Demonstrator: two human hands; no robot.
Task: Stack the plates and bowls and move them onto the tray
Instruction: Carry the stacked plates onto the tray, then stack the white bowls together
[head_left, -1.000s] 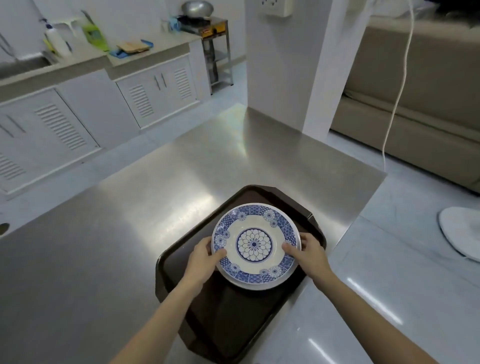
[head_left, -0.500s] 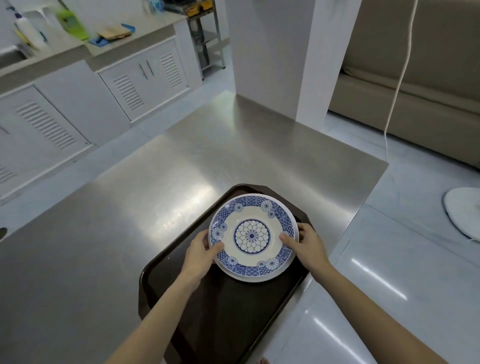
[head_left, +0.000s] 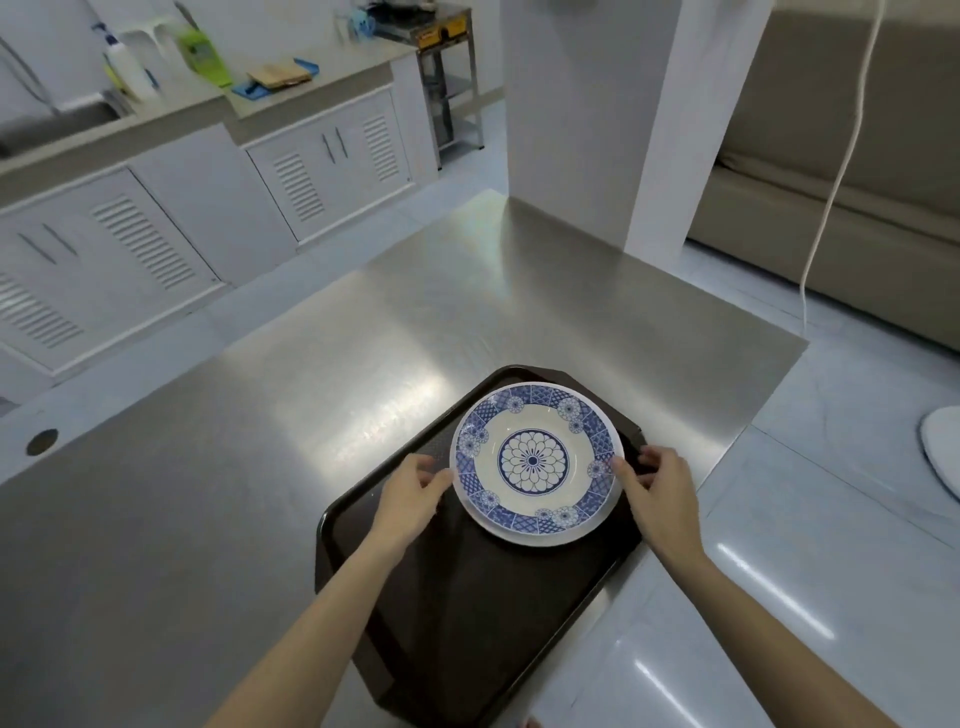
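Observation:
A blue-and-white patterned plate (head_left: 535, 462) rests on the far half of a dark brown tray (head_left: 467, 613). A white rim shows under its near edge, so it lies on top of at least one other dish. My left hand (head_left: 413, 491) is at the plate's left edge and my right hand (head_left: 657, 486) at its right edge. The fingertips of both just reach the rim, and the thumbs are off the plate's top. Neither hand has anything in it.
The tray sits at the near right corner of a steel table (head_left: 260, 467), overhanging its edge. A hole (head_left: 41, 441) is in the table's left side. White cabinets (head_left: 208, 208), a pillar (head_left: 587, 119), a sofa (head_left: 857, 182) and a hanging cord (head_left: 831, 171) lie beyond.
The plate came down onto the tray. Both thumbs slid off its rim and the hands drew back slightly to the sides.

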